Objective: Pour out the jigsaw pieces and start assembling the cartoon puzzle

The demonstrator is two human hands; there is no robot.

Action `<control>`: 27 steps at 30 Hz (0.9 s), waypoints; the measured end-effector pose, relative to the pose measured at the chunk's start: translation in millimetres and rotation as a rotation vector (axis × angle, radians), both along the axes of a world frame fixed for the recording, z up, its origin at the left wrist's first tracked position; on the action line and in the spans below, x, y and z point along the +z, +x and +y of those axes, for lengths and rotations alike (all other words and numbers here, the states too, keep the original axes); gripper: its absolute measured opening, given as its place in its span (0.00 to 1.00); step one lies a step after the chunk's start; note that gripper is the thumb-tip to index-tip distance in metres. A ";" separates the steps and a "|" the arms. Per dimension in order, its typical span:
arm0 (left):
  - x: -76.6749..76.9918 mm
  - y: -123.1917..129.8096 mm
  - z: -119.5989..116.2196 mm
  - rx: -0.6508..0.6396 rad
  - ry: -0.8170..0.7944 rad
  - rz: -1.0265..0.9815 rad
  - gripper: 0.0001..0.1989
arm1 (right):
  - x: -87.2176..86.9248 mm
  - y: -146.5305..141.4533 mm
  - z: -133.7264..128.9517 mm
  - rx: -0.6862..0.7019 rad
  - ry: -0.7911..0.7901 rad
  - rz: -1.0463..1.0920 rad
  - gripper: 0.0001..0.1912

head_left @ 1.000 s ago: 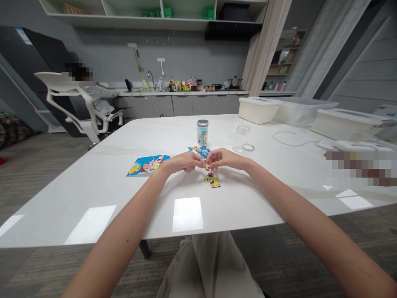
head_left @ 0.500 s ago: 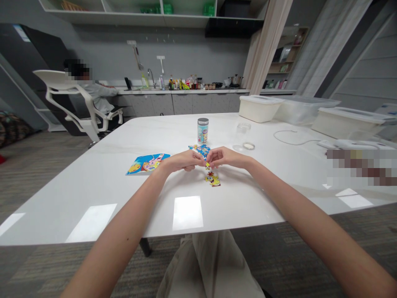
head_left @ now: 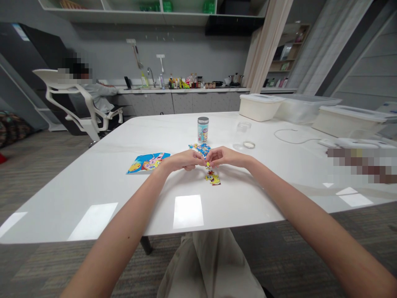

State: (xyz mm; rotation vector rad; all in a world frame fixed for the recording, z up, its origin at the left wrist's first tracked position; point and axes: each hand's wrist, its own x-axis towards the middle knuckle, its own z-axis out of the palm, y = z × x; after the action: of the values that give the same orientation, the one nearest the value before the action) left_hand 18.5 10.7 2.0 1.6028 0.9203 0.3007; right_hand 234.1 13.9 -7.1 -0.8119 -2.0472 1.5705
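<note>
"So, what does the small yellow piece point(head_left: 208, 164) look like?"

"Bright yellow, flat, too tiny for me to read its outline. Nearer the person lies a yellow puzzle cluster point(head_left: 213, 179) printed with a cartoon face, eye and mouth showing, its edge irregular and a reddish bit at its top."

"And the stuff beyond the fingers?"

"That's a blue patch of puzzle pieces point(head_left: 202, 149), speckled with other colours. Behind it stands a cylindrical canister point(head_left: 203, 131), upright, with a printed wrap and a grey, metallic-looking lid. Off to the left, a blue picture sheet point(head_left: 145, 163) lies flat, glossy and partly covered by the wrist. All of it is on a white table point(head_left: 124, 194), smooth enough to mirror the lights."

"Where's the small piece relative to the grip?"

"Right at the fingertips, between the left hand point(head_left: 187, 159) and the right hand point(head_left: 222, 157), with the blue patch just beyond and the face cluster just below."

"Is it held?"

"Thumb and fingers on each hand are drawn close together, nearly meeting over it. Whether one hand pinches it, or both do, I can't tell; the fingers hide the contact."
</note>
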 end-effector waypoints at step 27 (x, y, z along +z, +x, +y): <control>2.8 17.0 -13.4 -0.108 0.127 0.394 0.08 | 1.1 2.7 -2.3 0.212 0.254 -0.463 0.14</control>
State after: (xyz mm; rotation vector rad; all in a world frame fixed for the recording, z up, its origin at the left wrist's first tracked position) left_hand 35.5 -2.7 4.7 1.8597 1.1236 -0.0379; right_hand 236.8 11.6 -5.9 -0.9525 -2.6748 1.2658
